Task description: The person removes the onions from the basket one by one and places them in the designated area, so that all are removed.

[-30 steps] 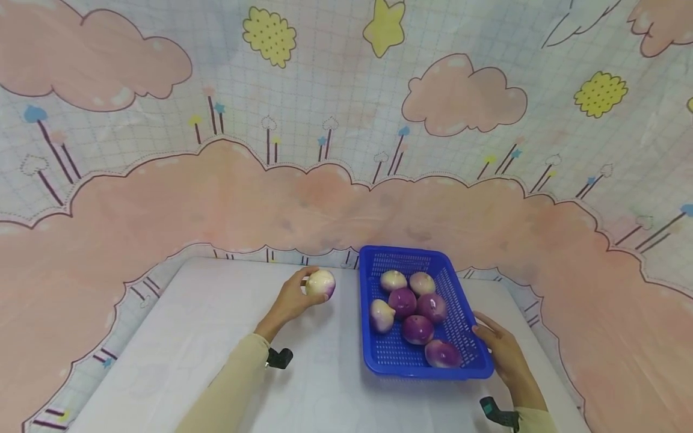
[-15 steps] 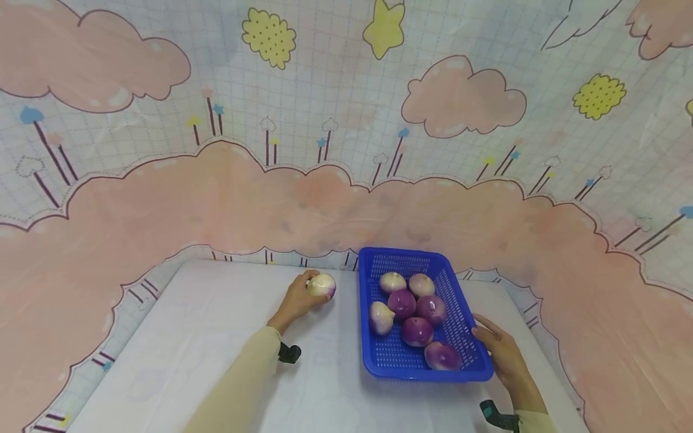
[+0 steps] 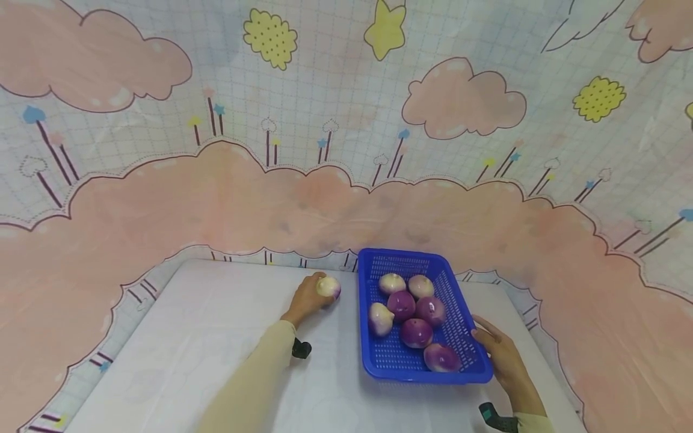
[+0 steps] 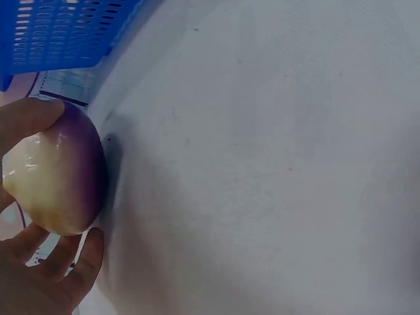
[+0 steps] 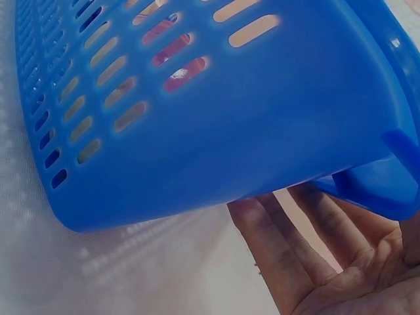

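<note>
My left hand (image 3: 307,299) holds a glossy purple-and-white onion (image 3: 328,288) close over the white table, left of the blue basket. In the left wrist view the onion (image 4: 62,174) sits between the thumb above and the curled fingers below, its purple side towards the tabletop. The blue plastic basket (image 3: 426,377) holds several more onions (image 3: 416,333), some mostly purple and some pale. At its right side my right hand (image 3: 503,358) has the thumb at the rim. In the right wrist view, the fingers (image 5: 272,246) reach under the rim against the basket's outer wall (image 5: 216,157).
The white table (image 3: 189,337) extends left and in front of the basket. Behind it hangs a patterned cloth (image 3: 260,204) with clouds and stars, close to the table's back edge. Each wrist carries a small black camera mount (image 3: 301,348).
The left hand has shifted slightly right towards the basket with the onion, turning so its back covers more of it. The right hand and basket stay nearly in place.
</note>
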{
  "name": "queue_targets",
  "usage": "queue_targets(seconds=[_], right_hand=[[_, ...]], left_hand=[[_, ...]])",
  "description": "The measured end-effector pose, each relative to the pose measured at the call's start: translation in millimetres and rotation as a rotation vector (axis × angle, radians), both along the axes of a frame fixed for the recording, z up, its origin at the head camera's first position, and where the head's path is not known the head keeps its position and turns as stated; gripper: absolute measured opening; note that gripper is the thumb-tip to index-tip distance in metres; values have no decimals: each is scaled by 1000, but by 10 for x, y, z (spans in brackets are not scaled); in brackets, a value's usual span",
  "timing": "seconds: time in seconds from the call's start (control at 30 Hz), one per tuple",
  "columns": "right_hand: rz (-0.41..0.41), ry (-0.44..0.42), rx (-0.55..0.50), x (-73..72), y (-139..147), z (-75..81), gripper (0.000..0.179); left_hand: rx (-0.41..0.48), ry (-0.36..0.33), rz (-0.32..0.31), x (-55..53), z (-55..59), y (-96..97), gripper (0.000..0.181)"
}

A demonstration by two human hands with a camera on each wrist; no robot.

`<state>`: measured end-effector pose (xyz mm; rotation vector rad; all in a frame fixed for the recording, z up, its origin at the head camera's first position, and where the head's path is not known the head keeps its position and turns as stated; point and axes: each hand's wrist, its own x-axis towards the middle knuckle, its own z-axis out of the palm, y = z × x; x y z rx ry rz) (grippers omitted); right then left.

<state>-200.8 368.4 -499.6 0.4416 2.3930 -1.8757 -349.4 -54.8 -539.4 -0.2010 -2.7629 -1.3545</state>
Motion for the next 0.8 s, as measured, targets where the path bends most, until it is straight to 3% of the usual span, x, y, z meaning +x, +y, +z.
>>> queue_targets(seconds=[0.4, 0.6, 0.8], right_hand=[[9, 16, -4, -3, 6, -16, 63], [15, 16, -5, 3, 6, -16, 63], [15, 1, -2, 8, 9, -7, 63]], left_hand=[[22, 43, -57, 90, 27, 16, 69], [18, 34, -47, 131, 17, -63, 73], [16, 89, -52, 236, 45, -167, 68]])
